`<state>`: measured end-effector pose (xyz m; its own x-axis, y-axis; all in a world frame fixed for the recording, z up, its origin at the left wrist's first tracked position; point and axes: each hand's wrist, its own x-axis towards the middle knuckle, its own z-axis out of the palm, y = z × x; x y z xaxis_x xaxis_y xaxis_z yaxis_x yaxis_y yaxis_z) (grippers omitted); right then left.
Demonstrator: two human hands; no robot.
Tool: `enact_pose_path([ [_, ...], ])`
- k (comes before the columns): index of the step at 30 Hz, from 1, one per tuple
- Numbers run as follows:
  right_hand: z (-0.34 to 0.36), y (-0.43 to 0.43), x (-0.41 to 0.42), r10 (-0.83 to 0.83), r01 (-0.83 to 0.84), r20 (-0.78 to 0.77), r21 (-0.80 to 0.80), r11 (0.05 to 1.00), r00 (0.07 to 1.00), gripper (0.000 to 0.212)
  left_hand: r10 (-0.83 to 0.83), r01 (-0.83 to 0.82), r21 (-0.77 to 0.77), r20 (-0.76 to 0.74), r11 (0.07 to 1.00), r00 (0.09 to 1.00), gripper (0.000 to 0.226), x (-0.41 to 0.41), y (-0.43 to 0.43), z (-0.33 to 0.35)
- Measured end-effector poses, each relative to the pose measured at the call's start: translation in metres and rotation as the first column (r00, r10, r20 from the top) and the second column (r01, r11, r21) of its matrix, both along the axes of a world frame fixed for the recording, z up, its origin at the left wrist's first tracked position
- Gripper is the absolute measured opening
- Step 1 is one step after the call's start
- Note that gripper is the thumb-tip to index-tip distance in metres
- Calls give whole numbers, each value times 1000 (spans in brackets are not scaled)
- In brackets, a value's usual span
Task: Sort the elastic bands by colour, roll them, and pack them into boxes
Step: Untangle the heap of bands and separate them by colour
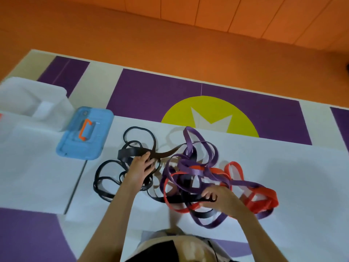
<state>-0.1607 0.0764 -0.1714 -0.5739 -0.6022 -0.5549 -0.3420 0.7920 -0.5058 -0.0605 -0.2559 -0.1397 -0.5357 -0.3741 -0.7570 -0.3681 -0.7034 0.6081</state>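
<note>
Head view, bands spread sideways across white bench (302, 167), black bands (105, 188) left, purple bands (200, 140) and red bands (264, 197) tangled right, one black strap (181, 200) held by right grip (221, 199), left grip (140, 169) laid on black bands, hold unclear, blue lid (75, 146) behind.

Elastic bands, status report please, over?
Left hand on black bands, grip unclear. Right hand grips tangled black band. Purple bands, red bands lie across it.

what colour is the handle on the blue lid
Orange handle on the blue lid; head view shows it.
</note>
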Motion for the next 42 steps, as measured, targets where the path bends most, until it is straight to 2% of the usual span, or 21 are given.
enact_pose_path([
  [2, -8, -2, 5, 233, -247, 112, 137, 959, 966, 60, -28, 30, -23, 59, 999, 998, 18, 6, 8, -4],
  [3, -14, -1, 8, 288, -305, 122, 167, 938, 950, 59, -45, 47, -30, 88, 998, 995, 16, 9, 13, -7],
  [5, -23, 3, 11, 285, -299, 104, 165, 940, 953, 42, -53, 55, -8, 147, 998, 988, 13, 18, 24, -10],
  [7, -26, 6, 9, 204, -212, 98, 82, 974, 974, 24, -39, 33, 37, 188, 999, 981, 14, 27, 38, -14],
  [10, -18, 10, 0, -59, 93, 189, -173, 981, 980, 13, -38, 37, 10, 300, 999, 953, 12, 34, 58, -19],
  [12, -8, 10, -11, -254, 338, 284, -304, 891, 925, 19, -93, 111, -26, 382, 993, 920, 12, 34, 73, -21],
  [14, 3, 10, -22, -357, 496, 371, -409, 766, 858, 14, -199, 269, -95, 455, 958, 868, 4, 33, 90, -28],
  [16, 10, 9, -31, -386, 555, 410, -477, 681, 826, 4, -301, 421, -146, 498, 895, 813, 22, 35, 107, -37],
  [18, 10, 10, -36, -406, 604, 456, -489, 629, 792, 6, -342, 518, -201, 550, 831, 762, 37, 41, 121, -46],
  [21, 3, 17, -35, -372, 542, 400, -530, 652, 838, 13, -299, 570, -318, 608, 758, 736, 29, 48, 131, -58],
  [24, -11, 28, -34, -310, 343, 149, -466, 816, 939, 23, -197, 443, -361, 549, 821, 812, 22, 52, 137, -59],
  [26, -17, 31, -36, -223, 236, 78, -407, 883, 972, 19, -160, 325, -329, 442, 887, 883, 23, 55, 142, -51],
  [28, -23, 29, -33, -139, 173, 111, -421, 890, 984, 15, -136, 233, -268, 336, 935, 932, 20, 59, 143, -38],
  [32, -22, 7, -15, -159, 263, 302, -348, 900, 940, 38, -163, 178, -152, 107, 972, 981, 20, 64, 146, -3],
  [34, -23, -7, -7, -66, 225, 386, -384, 895, 920, 31, -173, 170, -119, -13, 978, 985, 14, 63, 152, 14],
  [36, -20, -17, 0, -35, 292, 547, -390, 873, 836, 19, -170, 158, -107, -121, 982, 978, 10, 58, 158, 24],
  [38, -10, -20, 5, -88, 383, 684, -293, 876, 724, 38, -195, 164, -188, -162, 968, 967, 10, 52, 162, 30],
  [39, -6, -19, 6, -73, 433, 774, -271, 860, 629, 49, -233, 187, -272, -148, 944, 961, 11, 47, 163, 31],
  [40, -4, -18, 6, -25, 485, 856, -267, 833, 516, 60, -288, 231, -383, -98, 895, 953, 7, 43, 165, 30],
  [41, -3, -14, 4, 19, 512, 893, -276, 814, 450, 70, -338, 275, -475, -50, 836, 940, 1, 39, 167, 29],
  [42, 0, -8, -1, 33, 512, 889, -293, 808, 457, 76, -373, 315, -550, 8, 773, 928, 7, 35, 169, 24],
])
